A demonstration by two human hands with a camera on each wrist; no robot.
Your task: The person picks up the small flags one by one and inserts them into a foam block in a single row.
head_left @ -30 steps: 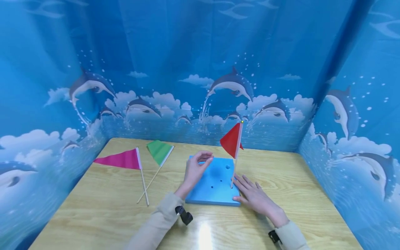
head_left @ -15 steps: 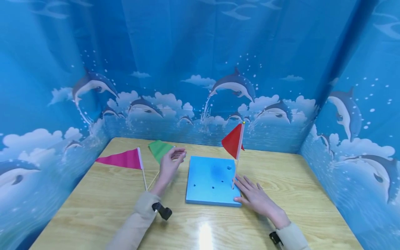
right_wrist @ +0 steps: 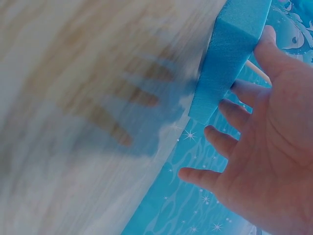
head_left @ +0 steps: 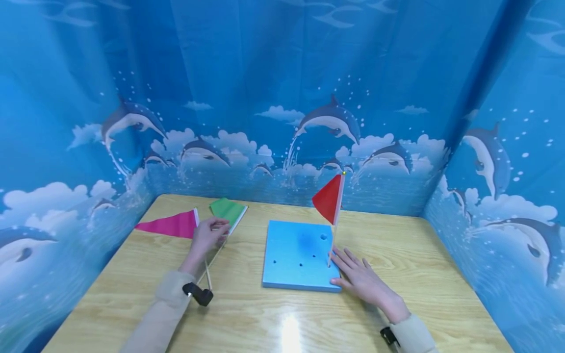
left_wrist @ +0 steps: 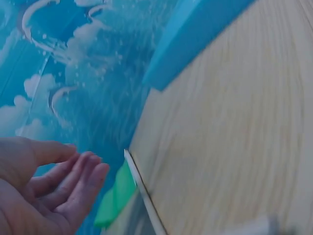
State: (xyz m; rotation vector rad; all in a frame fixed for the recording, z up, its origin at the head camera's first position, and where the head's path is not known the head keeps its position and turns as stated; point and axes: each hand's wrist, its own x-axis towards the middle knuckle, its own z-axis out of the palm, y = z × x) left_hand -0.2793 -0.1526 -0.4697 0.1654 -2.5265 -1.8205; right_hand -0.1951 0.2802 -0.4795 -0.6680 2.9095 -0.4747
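My left hand [head_left: 207, 239] hovers over the crossed sticks of two flags, fingers loosely bent with nothing between them. A green flag [head_left: 226, 211] lies just beyond its fingertips, and in the left wrist view the green cloth [left_wrist: 117, 197] sits beside the fingers. To its left lies a magenta pennant [head_left: 169, 225], its stick partly covered by the hand. My right hand [head_left: 364, 279] rests spread at the right edge of a blue foam block [head_left: 291, 245]. A red flag [head_left: 327, 199] stands nearly upright in the block, close to the right fingertips.
The foam block has several small holes and a wider hole [head_left: 323, 237] at its back right. A wooden table [head_left: 247, 314] bears everything. Behind and at both sides hangs a blue dolphin curtain [head_left: 265, 73].
My left hand has moved left from above the foam block to over the two lying flags. The right hand and the red flag stay in place.
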